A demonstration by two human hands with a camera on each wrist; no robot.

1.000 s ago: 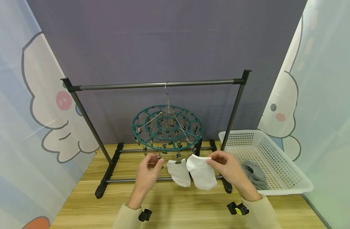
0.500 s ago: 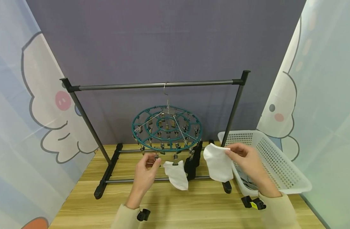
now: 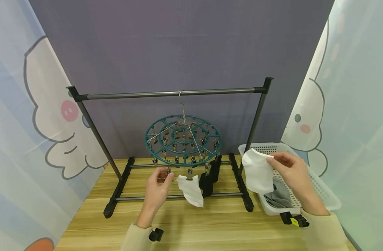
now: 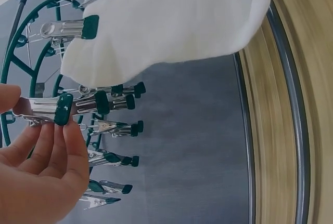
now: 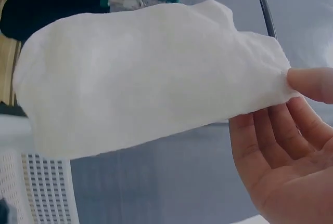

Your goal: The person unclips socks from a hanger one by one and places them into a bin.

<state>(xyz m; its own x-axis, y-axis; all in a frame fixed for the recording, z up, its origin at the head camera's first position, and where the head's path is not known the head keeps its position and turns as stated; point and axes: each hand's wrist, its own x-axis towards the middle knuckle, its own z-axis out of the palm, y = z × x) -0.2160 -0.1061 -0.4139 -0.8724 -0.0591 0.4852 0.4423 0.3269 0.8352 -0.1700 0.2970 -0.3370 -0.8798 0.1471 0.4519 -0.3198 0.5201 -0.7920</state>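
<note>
A round green clip hanger (image 3: pixel 183 139) hangs from the black rail (image 3: pixel 169 93). A white sock (image 3: pixel 189 190) and a black sock (image 3: pixel 209 177) hang from its clips. My left hand (image 3: pixel 158 188) pinches a metal clip (image 4: pixel 49 108) at the hanger's front left, just left of the hanging white sock (image 4: pixel 171 18). My right hand (image 3: pixel 290 172) pinches the cuff of a second white sock (image 3: pixel 258 172) and holds it over the near left end of the white basket (image 3: pixel 316 188). In the right wrist view this sock (image 5: pixel 145 73) fills most of the frame.
A grey garment (image 3: pixel 280 197) lies in the basket. The rack's black feet (image 3: pixel 119 188) stand on the wooden table (image 3: pixel 210 226). Printed curtains close both sides, a purple wall stands behind.
My right hand has carried the loose white sock rightward, away from the hanger, to above the basket. The black sock behind it has come into view. My left hand stays at the clip.
</note>
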